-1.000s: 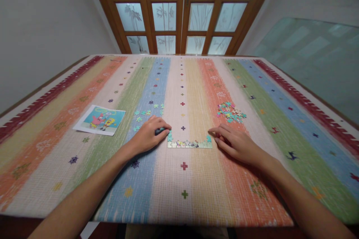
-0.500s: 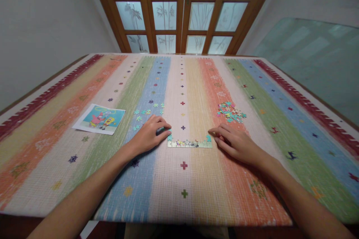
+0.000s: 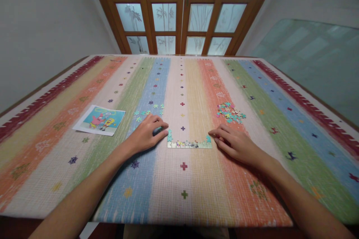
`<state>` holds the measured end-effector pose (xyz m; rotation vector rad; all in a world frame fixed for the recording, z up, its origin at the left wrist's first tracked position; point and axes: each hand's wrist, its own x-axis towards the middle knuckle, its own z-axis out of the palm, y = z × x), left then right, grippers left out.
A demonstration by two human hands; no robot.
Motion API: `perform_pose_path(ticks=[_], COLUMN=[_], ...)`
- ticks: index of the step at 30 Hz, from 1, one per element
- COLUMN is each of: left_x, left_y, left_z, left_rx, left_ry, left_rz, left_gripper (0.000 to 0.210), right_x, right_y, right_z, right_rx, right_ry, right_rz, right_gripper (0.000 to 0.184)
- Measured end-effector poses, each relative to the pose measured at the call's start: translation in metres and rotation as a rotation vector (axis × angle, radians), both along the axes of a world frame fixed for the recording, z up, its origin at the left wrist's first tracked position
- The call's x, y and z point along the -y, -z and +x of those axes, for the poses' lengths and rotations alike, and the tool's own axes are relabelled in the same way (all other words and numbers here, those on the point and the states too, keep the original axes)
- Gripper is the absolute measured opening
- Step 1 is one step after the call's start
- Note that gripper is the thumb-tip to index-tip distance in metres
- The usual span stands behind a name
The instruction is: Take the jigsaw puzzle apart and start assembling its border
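A partly joined jigsaw puzzle (image 3: 189, 144) lies in front of me, a bottom row with short teal columns rising at both ends. My left hand (image 3: 151, 132) is just left of the left column (image 3: 169, 135), thumb and index finger apart, nothing seen between their tips. At the opposite end, my right hand (image 3: 231, 142) rests on the cloth with loosely curled fingers. Its index fingertip touches or nearly touches the top of the right column (image 3: 208, 139); the thumb sits slightly apart below. Several loose teal pieces (image 3: 146, 112) lie beyond my left hand, partly covered by it.
A heap of mixed puzzle pieces (image 3: 230, 112) lies beyond my right hand. To the left is a printed cartoon picture (image 3: 101, 120) on paper. A striped cloth (image 3: 183, 179) covers the table. Wooden doors with glass panes (image 3: 179, 15) stand behind it.
My left hand has drawn back slightly to the left, showing more of the left teal column's top piece. The right hand stays in place.
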<state>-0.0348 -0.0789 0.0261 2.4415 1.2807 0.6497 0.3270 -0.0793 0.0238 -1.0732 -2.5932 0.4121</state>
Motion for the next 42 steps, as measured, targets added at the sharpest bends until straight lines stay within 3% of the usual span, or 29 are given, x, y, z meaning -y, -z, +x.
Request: perform_pose_path(ticks=[17, 27, 34, 42], left_x=[0.005, 0.005, 0.003, 0.002], left_y=[0.0, 0.004, 0.002, -0.003], left_z=[0.009, 0.012, 0.007, -0.001], left_rx=[0.041, -0.005, -0.021, 0.006], left_ry=[-0.003, -0.02, 0.042, 0.095], left_rz=[-0.081, -0.028, -0.012, -0.001], left_gripper=[0.014, 0.016, 0.026, 0.021], right_x=[0.0, 0.0, 0.0, 0.0], right_y=[-0.001, 0.001, 0.0, 0.0], right_z=[0.0, 0.0, 0.0, 0.0], right_rx=[0.013, -0.004, 0.0, -0.009], right_ry=[0.006, 0.014, 0.006, 0.004], right_rz=[0.003, 0.001, -0.012, -0.003], right_gripper=[0.025, 0.026, 0.025, 0.025])
